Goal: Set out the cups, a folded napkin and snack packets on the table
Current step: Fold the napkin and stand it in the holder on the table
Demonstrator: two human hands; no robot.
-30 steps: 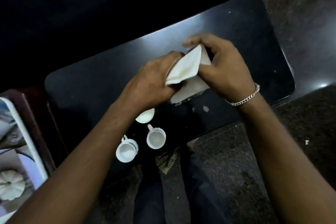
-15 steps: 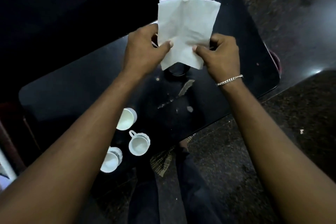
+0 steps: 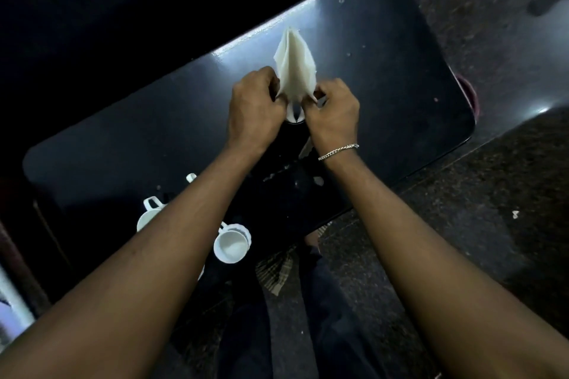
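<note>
A white paper napkin [image 3: 295, 68] is held upright over the middle of the dark glossy table [image 3: 385, 77], folded into a narrow pointed shape. My left hand [image 3: 254, 108] pinches its lower left corner and my right hand [image 3: 334, 112] pinches its lower right corner. Just below the napkin's base something white, perhaps a cup rim [image 3: 295, 117], shows between my hands. A white cup [image 3: 231, 243] stands near the table's front edge. Another white cup [image 3: 149, 214] is partly hidden by my left forearm, and a third cup's handle [image 3: 191, 177] peeks out above that arm. No snack packets are visible.
Small crumbs and scraps [image 3: 318, 180] lie on the table near my right wrist. My dark trousers and a checked cloth [image 3: 277, 271] are below the front edge. A speckled stone floor [image 3: 492, 224] lies to the right. A white-edged object [image 3: 12, 301] sits at far left.
The napkin, spread flat and raised half a second ago, is now folded lengthwise into a narrow point. Both hands have shifted to its lower corners, closer together. The head camera has shifted.
</note>
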